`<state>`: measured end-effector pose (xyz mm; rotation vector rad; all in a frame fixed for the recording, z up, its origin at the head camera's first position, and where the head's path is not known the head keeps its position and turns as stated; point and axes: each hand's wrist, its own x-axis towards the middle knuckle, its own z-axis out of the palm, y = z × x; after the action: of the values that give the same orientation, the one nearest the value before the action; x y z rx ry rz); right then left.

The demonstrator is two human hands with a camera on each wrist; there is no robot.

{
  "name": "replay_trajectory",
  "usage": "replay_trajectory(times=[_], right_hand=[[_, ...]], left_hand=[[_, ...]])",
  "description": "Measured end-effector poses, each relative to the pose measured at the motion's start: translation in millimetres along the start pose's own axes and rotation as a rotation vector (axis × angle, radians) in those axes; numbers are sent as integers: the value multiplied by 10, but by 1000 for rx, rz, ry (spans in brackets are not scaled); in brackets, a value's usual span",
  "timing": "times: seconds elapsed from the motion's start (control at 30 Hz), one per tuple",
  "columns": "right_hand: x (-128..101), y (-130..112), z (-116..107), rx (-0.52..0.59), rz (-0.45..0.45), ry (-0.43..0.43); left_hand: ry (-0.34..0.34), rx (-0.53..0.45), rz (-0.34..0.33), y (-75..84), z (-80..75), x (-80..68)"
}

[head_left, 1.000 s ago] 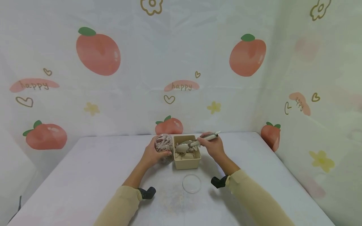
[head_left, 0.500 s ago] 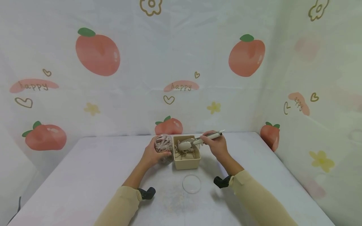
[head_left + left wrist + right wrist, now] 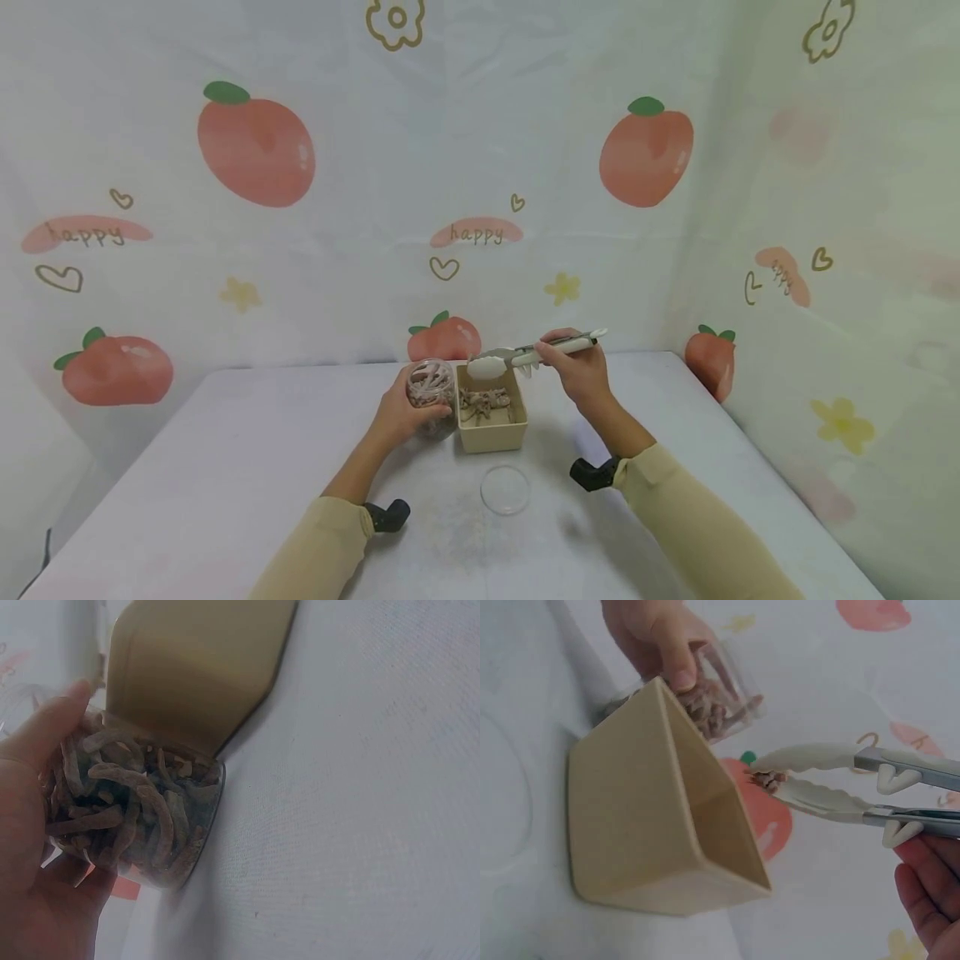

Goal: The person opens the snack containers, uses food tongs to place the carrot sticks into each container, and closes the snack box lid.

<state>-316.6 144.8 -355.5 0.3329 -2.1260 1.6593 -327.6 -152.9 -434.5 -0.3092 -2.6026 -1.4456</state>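
head view: my right hand [image 3: 581,371] gripped the tongs [image 3: 487,368], which pinched dried brown pieces [image 3: 767,781] above the far end of the beige box [image 3: 491,439]; probably light and brittle, they wanted gentle mid-length pressure. my left hand [image 3: 397,410] curled round the likely slippery clear jar [image 3: 439,428], just left.

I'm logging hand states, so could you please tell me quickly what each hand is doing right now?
Left hand: holding the clear, round jar of brown sticks.
Right hand: holding long white-and-grey tongs that pinch small brown pieces.
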Motion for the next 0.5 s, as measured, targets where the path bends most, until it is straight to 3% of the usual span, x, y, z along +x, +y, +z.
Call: replay_trajectory(times=[0.13,0.33,0.5], right_hand=[[27,-130,30,-12,-30,6],[48,-323,145,97,-85,-9],[65,-404,250,119,-114,-44]], left_hand=[[-4,-2,-2,-12,-1,-1],[-1,-5,9,-21,2,1],[-7,-10,4,-19,4,3]])
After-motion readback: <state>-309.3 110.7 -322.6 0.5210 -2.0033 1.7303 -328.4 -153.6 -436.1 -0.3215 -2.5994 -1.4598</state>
